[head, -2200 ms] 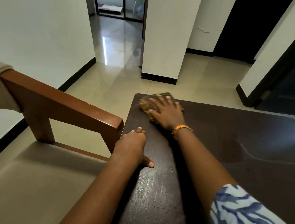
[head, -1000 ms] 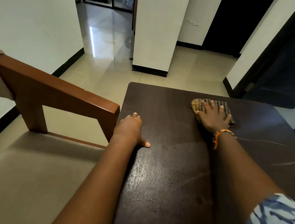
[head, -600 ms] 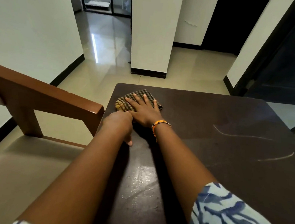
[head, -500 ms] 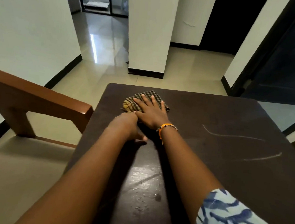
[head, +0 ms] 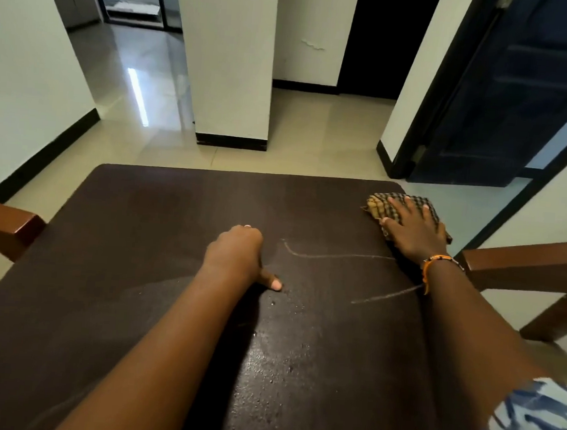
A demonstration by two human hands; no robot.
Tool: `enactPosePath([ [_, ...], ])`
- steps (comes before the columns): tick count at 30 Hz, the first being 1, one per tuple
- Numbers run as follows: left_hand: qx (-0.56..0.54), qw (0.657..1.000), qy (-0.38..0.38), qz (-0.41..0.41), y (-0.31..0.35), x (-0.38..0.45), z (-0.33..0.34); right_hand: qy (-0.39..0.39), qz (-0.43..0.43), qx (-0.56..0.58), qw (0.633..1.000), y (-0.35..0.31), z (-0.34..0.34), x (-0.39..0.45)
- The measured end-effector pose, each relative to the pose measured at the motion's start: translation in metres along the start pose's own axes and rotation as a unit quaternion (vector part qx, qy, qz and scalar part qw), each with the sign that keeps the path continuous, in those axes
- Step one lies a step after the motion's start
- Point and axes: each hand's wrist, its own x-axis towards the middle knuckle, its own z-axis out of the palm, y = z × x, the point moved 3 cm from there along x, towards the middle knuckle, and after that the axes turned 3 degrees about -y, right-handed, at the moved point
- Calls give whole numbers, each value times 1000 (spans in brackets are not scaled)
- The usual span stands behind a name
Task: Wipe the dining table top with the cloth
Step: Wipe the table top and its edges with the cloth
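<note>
Right hand (head: 410,230) spread flat on cloth (head: 383,205), upper right of worktop (head: 160,212); left hand (head: 235,253) curled, bracing. Streaks and specks remain (likely midway).

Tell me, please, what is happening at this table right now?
A person is wiping a dark dining table. The right hand presses a checked cloth flat near the far right corner, while the left hand rests curled on the middle of the top. Two pale streaks cross the surface between the hands. A wooden chair stands at the right side.
</note>
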Motion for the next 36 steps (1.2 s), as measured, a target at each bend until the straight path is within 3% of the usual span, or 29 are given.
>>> enactPosePath([
  [5,20,1000,-1,10,-1,2,4,-10,7,13,1000,-52,14,5],
  [10,20,1000,11,5,-4,3,6,-78,-170,-10,982,-190,56,4],
  [13,22,1000,16,9,-7,6,12,-119,-246,-32,961,-236,67,7],
  [18,45,999,9,12,-8,11,12,-112,-239,-41,964,-198,51,37],
  [28,22,999,4,33,-6,10,15,4,-13,-24,1000,-16,0,68],
  [32,36,999,1,38,-5,10,16,9,16,-3,1000,-15,3,44],
  [36,39,998,1,40,-4,11,14,-33,-58,-29,997,-72,20,13],
])
